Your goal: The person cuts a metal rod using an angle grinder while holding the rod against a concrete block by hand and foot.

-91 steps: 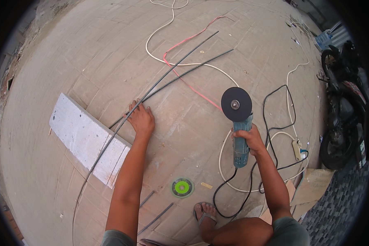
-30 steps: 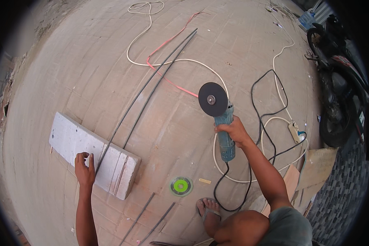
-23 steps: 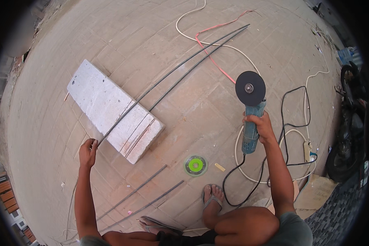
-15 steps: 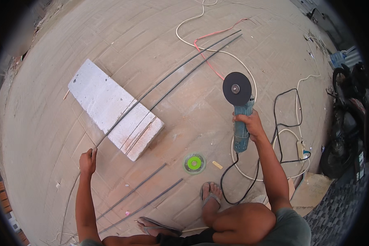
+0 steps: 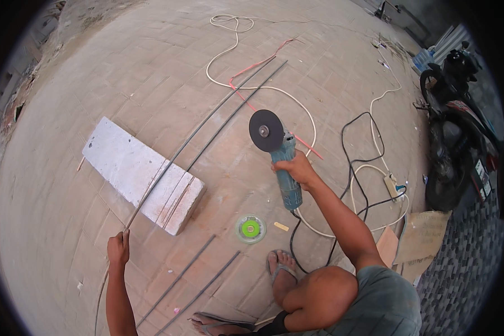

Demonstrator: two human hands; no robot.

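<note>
Basically, far L, a pale block [image 5: 141,174] lay slantwise on the paving, its R end scored w/ several dark lines. Just below its near edge, the L hand [image 5: 118,248] was clamped in a fist on a long grey rod [image 5: 207,119], thumb up along it. That rod crossed the block's top on a diag., ran on up & R, and also passed below the fist twd the bottom edge. A second rod [image 5: 210,145] lay nr it, roughly parallel; its lower end met the block's far edge, couldn't tell if it went under. Below the block, two short rods [image 5: 176,280] lay side by side, apart.

Mid-view: a green-centred disc [image 5: 250,228] lay flat on the ground, w/ a small tan strip [image 5: 281,226] just R of it. Higher up, a pink cord [image 5: 308,144] & a white cable [image 5: 291,96] trailed over the paving.

R of the rods, the R hand [image 5: 299,169] was wrapped tight round the teal body of an angle grinder [image 5: 283,150], black wheel at its upper end, face up twd the camera. Further R: looped black cord [image 5: 347,124], then a pale power strip [image 5: 391,187], a cardboard piece [image 5: 423,238], & far R, a dark motorbike [image 5: 451,140].
</note>
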